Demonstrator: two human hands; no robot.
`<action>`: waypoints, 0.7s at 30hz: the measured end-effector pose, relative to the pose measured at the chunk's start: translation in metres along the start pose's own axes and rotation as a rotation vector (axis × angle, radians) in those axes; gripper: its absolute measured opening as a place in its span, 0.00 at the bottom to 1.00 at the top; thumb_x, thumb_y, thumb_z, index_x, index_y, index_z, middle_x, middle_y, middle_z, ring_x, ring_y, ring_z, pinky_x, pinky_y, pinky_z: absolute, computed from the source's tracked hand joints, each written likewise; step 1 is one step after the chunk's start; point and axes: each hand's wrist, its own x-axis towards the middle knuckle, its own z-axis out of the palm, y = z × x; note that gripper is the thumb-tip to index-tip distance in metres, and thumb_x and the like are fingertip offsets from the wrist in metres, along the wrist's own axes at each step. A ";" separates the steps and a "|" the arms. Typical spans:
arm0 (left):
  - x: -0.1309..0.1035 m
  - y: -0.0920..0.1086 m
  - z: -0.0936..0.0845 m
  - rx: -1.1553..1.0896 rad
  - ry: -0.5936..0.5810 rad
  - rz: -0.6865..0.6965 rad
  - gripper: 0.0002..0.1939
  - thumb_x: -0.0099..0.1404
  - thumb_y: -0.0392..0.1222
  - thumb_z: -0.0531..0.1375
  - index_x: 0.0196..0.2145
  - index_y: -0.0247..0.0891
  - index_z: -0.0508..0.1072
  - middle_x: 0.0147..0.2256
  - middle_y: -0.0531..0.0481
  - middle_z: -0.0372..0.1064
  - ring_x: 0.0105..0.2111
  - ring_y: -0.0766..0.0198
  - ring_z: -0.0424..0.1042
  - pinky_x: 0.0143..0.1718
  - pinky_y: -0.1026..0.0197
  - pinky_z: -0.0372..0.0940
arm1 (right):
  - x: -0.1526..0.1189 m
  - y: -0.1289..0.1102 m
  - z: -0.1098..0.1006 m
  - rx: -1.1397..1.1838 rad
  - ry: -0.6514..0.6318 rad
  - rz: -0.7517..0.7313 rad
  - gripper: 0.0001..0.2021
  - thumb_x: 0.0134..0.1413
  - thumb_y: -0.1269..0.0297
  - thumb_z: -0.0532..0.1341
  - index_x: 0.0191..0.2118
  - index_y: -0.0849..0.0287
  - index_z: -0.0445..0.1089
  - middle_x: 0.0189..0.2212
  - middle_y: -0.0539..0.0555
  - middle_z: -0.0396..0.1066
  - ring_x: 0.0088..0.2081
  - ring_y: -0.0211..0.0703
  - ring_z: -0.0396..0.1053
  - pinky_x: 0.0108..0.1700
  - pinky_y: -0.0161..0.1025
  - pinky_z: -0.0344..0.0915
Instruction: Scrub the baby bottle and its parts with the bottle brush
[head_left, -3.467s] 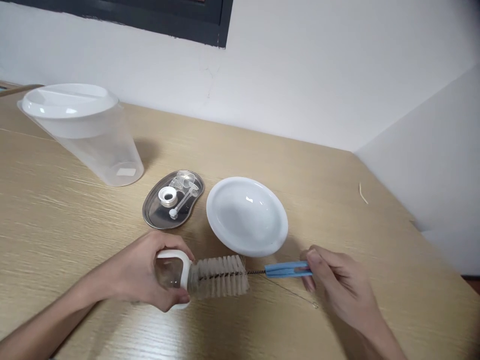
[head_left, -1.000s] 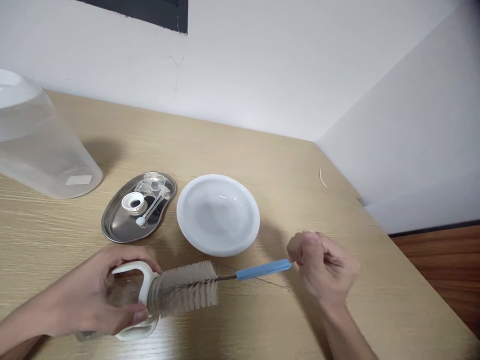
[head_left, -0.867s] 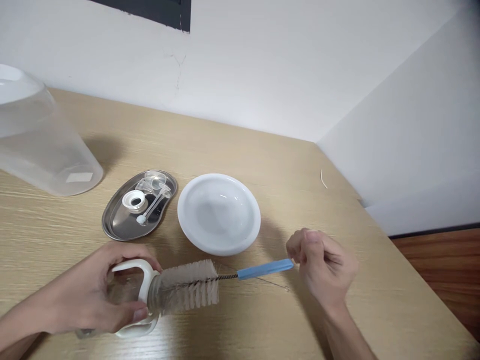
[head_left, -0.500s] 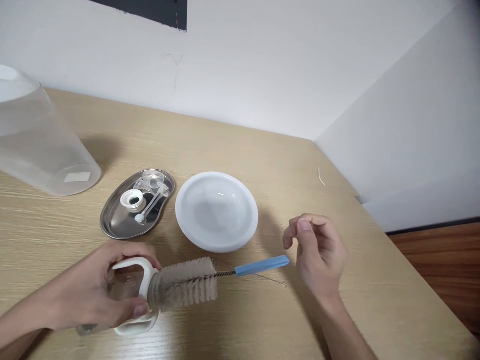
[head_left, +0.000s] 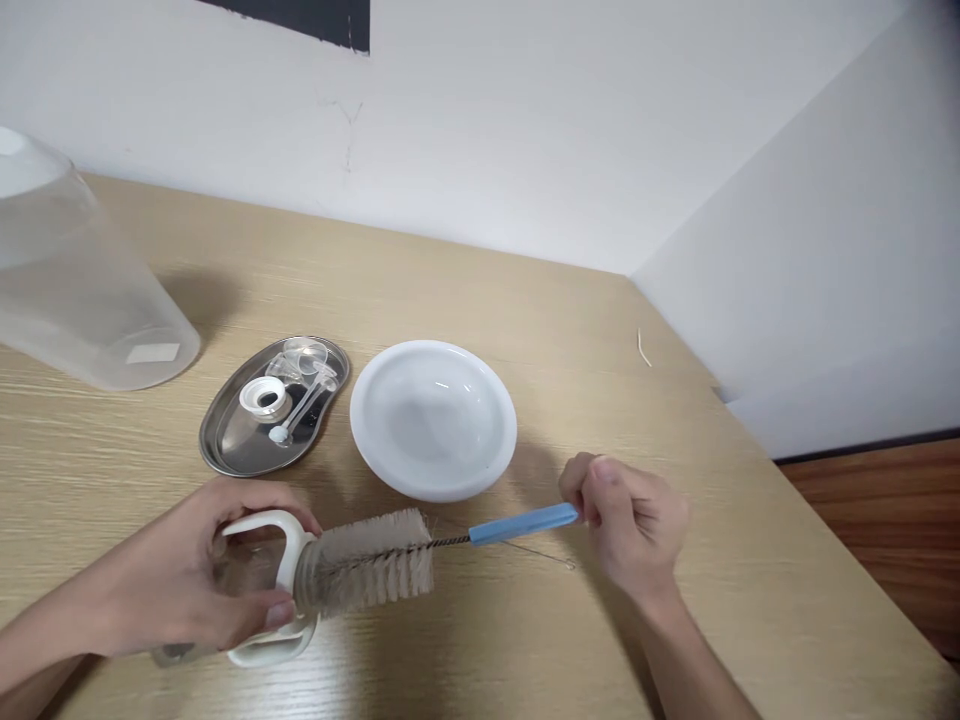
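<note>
My left hand [head_left: 202, 580] is wrapped round a clear baby bottle [head_left: 251, 568] with white side handles [head_left: 289, 550], lying on its side with its mouth to the right. A bottle brush [head_left: 382, 562] with pale bristles sits partly inside the bottle's mouth, most of the bristles outside. Its blue handle [head_left: 521, 523] points right. The fingers of my right hand [head_left: 630, 515] are closed on the end of that handle. Under the brush, a thin wire brush [head_left: 540, 553] with a looped end lies on the table, its other end hidden.
Beyond the brush stands a white bowl [head_left: 431, 420]. To its left, a metal kidney dish [head_left: 225, 450] holds a white ring [head_left: 264, 398] and clear plastic parts. A large translucent container [head_left: 97, 290] stands at the left; a small pale strip [head_left: 643, 347] lies far right.
My right hand has moved slightly left and its fingers have closed on the end of the blue handle. My left hand and the bottle have stayed nearly in place.
</note>
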 end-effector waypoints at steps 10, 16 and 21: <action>0.000 0.000 0.000 -0.081 -0.060 -0.066 0.16 0.52 0.46 0.63 0.40 0.43 0.74 0.33 0.51 0.74 0.31 0.60 0.75 0.28 0.65 0.69 | 0.001 -0.012 -0.003 0.195 -0.198 0.015 0.15 0.56 0.65 0.65 0.50 0.54 0.71 0.32 0.52 0.70 0.30 0.41 0.69 0.27 0.36 0.67; 0.004 -0.004 -0.005 -0.135 -0.087 -0.070 0.15 0.52 0.42 0.65 0.40 0.45 0.76 0.35 0.52 0.76 0.35 0.58 0.77 0.33 0.65 0.71 | 0.003 -0.017 -0.002 0.242 -0.298 -0.001 0.21 0.52 0.75 0.66 0.51 0.51 0.72 0.36 0.53 0.73 0.29 0.38 0.69 0.26 0.34 0.69; 0.003 -0.007 -0.004 -0.154 -0.075 -0.080 0.15 0.51 0.41 0.66 0.38 0.45 0.77 0.31 0.54 0.76 0.33 0.59 0.77 0.29 0.68 0.70 | 0.005 -0.016 0.001 0.264 -0.273 -0.050 0.20 0.50 0.78 0.67 0.48 0.51 0.74 0.31 0.51 0.72 0.31 0.39 0.71 0.28 0.35 0.72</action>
